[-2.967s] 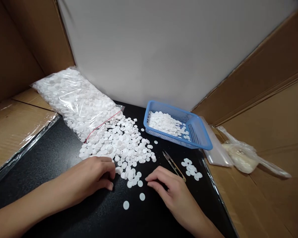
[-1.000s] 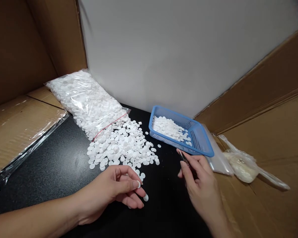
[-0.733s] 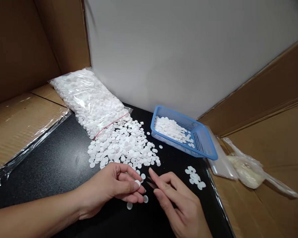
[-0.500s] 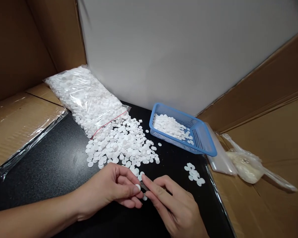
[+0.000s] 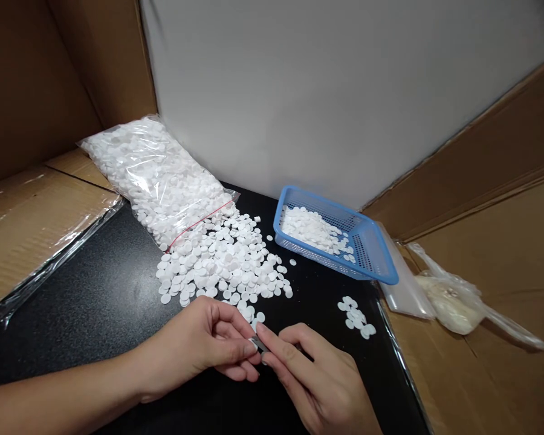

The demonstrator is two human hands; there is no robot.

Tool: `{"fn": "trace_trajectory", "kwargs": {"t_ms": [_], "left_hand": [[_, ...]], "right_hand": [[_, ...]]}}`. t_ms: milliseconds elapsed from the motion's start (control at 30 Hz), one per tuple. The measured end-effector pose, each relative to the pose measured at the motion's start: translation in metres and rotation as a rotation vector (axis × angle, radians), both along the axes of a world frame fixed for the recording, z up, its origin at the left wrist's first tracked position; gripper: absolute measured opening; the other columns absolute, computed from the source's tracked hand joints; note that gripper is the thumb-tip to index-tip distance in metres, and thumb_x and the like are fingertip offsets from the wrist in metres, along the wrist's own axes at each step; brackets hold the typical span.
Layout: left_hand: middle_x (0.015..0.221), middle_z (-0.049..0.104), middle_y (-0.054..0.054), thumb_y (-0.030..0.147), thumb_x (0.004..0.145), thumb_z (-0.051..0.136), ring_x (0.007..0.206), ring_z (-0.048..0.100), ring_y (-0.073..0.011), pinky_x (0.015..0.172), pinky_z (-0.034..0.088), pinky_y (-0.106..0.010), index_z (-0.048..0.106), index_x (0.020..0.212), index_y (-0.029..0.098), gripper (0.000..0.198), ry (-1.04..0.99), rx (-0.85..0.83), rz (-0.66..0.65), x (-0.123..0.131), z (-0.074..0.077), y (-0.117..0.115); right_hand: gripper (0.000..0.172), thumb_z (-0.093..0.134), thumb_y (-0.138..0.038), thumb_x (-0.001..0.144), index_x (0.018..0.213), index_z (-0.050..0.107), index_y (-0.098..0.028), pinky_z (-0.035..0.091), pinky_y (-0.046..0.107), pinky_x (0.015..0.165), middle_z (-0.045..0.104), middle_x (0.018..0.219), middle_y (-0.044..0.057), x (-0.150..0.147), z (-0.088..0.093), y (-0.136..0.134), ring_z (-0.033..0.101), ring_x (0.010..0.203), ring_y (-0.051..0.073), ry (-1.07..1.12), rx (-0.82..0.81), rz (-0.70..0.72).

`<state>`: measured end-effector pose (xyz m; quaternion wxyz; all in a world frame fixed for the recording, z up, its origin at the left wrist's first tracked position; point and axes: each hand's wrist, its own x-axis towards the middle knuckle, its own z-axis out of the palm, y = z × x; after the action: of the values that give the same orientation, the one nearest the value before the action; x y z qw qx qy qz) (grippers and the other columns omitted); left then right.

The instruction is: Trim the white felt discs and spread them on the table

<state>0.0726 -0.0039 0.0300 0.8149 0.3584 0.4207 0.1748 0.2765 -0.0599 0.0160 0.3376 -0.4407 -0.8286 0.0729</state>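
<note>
Between the thumb and fingers of my left hand a small white disc is pinched, only its edge showing. My right hand grips a thin grey metal blade between thumb and forefinger, its tip against or over the disc. The two hands almost meet at the fingertips. Just beyond them lies a loose heap of white discs on the black tabletop, spilling from the open mouth of a clear zip bag.
Back right, a blue plastic basket holds many white discs. A small cluster of discs lies right of my hands. Beyond the table's right edge are a clear plastic bag with pale contents and cardboard. A grey-white panel stands behind.
The blade in my right hand has moved left onto the disc, covering part of it. My left hand stays nearly in place, and the view has shifted slightly.
</note>
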Motion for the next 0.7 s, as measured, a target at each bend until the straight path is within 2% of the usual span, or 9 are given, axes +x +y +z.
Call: {"fn": "trace_trajectory", "kwargs": {"t_ms": [700], "left_hand": [[0.077, 0.079, -0.007, 0.042, 0.066, 0.090, 0.075, 0.077, -0.0177, 0.067, 0.059, -0.020, 0.074, 0.082, 0.011, 0.038, 0.004, 0.016, -0.032, 0.0000, 0.0003, 0.0011]], "right_hand": [[0.033, 0.051, -0.011, 0.097, 0.120, 0.074, -0.014, 0.049, 0.019, 0.047, 0.065, 0.070, 0.004, -0.0024, 0.0017, -0.0002, 0.062, 0.058, 0.013, -0.069, 0.049, -0.004]]}}
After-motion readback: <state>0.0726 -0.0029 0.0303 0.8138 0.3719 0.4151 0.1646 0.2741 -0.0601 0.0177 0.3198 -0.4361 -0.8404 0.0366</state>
